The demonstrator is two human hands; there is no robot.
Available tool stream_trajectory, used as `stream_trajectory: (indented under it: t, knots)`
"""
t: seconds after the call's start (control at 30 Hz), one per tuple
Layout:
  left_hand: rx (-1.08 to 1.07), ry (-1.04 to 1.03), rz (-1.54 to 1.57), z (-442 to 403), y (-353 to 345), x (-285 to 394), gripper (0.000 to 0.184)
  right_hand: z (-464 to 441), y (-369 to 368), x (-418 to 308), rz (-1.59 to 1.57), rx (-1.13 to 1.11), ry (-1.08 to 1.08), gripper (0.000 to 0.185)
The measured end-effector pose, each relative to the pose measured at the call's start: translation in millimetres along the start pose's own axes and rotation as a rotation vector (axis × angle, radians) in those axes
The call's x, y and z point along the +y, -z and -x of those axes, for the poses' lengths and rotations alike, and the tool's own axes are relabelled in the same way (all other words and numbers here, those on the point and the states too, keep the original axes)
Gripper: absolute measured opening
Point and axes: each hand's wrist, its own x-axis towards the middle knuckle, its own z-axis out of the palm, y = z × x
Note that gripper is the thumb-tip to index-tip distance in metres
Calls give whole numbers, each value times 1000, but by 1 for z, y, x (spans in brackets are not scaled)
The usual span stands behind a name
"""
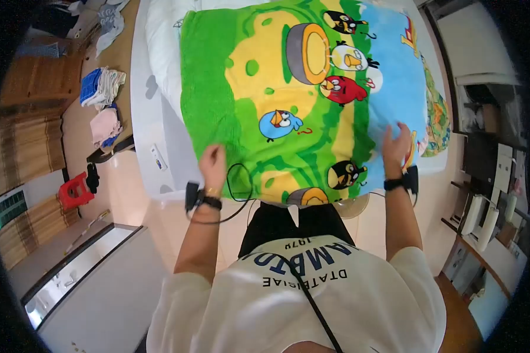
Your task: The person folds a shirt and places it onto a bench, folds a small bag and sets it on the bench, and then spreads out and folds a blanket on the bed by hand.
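Observation:
A large beach towel point(247, 112) printed with cartoon birds lies spread over the bed in front of me, green and yellow on the left and light blue on the right. At its lower left edge is my left hand point(212, 163), fingers curled against the green cloth and closed on it. My right hand point(398, 147) rests over the blue part near the lower right edge, fingers apart. Both wrists carry dark straps with small devices. A thin black cable point(239, 183) loops across the towel beside my left hand.
White bedding point(164, 59) shows beneath the towel, with a patterned green cloth point(437, 117) at its right. On the left, folded cloths point(103, 86) and a pink cloth point(105, 125) lie on a brown surface. A red plastic stool point(73, 191) stands on the floor.

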Motion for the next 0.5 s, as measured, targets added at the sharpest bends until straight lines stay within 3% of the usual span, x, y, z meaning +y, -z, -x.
stream_trajectory:
  t: [0.03,0.1,0.13,0.17,0.2,0.23,0.27,0.3,0.37,0.43,0.47,0.5]
  knots:
    - [4,109,54,16,17,-19,25,16,21,38,75,20,-119,41]
    - [-88,580,400,51,40,-59,37,59,40,123,-30,36,-602,41]
    - [-244,809,585,76,37,-91,49,89,84,129,-398,-97,-1128,39]
    - [-388,1044,757,97,37,-121,63,136,72,178,-448,-74,-1301,49]
    - [-405,1133,798,109,29,-129,78,171,47,225,-508,-50,-1472,60]
    - [-419,1224,836,117,18,-133,95,165,66,188,-495,-220,-1665,74]
    - [-379,1365,929,123,10,-135,116,196,56,184,-688,-422,-1591,80]
    - [-264,1401,1036,129,-3,-133,124,206,44,176,-894,-411,-1747,88]
    - [-116,1382,1133,133,-34,-138,109,227,21,157,-1233,-366,-2109,105]
    - [-78,1281,1203,133,-62,-151,94,237,-10,148,-1332,-217,-2148,99]
    - [-85,1197,1234,122,-74,-155,86,221,-12,119,-1495,-258,-2087,88]
    - [-106,1238,1279,113,-76,-147,79,202,-1,83,-1653,-299,-2024,79]
